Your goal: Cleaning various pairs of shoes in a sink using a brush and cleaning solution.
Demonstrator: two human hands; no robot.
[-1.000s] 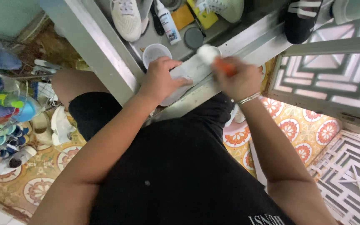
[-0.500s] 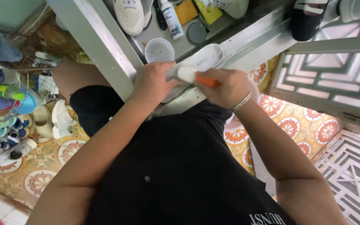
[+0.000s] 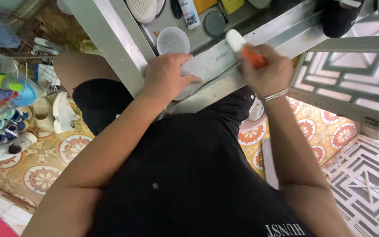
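1. The left hand (image 3: 166, 77) lies flat on the near end of a white insole (image 3: 207, 66), fingers spread, pressing it down rather than closing around it.
2. The insole lies slantwise on the front edge of the grey counter (image 3: 110, 44), above the person's lap.
3. The right hand (image 3: 266, 72) is clenched around the orange handle of a brush (image 3: 242, 46), whose white head sits over the far end of the insole.
4. Just beyond the insole, beside the left hand, stands a small round white cup (image 3: 173, 41); it looks to hold a little pale, speckled liquid, but I cannot tell what it is.
5. Farther back from the insole are a dark round lid (image 3: 214, 23), a white bottle (image 3: 190, 13) and a white shoe (image 3: 142, 8).
6. Left of the insole, off the counter, a wire rack (image 3: 5, 101) holds colourful shoes.
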